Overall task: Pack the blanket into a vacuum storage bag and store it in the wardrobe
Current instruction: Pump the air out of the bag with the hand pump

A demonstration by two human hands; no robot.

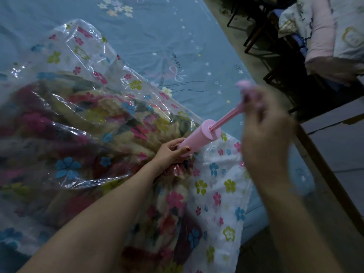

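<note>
A clear vacuum storage bag [82,62] printed with small coloured flowers lies on the bed, and a multicoloured blanket [65,123] fills it. A pink hand pump [199,137] stands tilted on the bag near its right side. My left hand [170,151] grips the base of the pump cylinder against the bag. My right hand [264,134], blurred, holds the pump's pink handle [244,85] with the plunger rod [226,118] drawn out up and to the right.
The bed has a blue sheet [157,32] with stars and flowers. Its wooden edge [323,174] runs down the right side, with grey floor beyond. A dark chair [262,32] and a pile of pale bedding [334,36] stand at the upper right.
</note>
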